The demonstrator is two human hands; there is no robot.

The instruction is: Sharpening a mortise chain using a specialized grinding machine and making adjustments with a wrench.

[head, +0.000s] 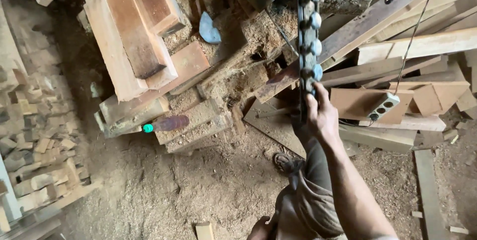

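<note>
Fingers (pixel 314 102) of the right hand (pixel 322 116) are closed around the chain (pixel 309 36); skin could be pinched should it move. The left hand (pixel 262 229) is barely seen, grip unknown.

We see a sawdust-covered floor (pixel 164 190), planks (pixel 130 36) stacked rough at top left, small wood offcuts (pixel 37 136) heaped at the left edge, more boards (pixel 422 46) piled right, dim daylight
</note>
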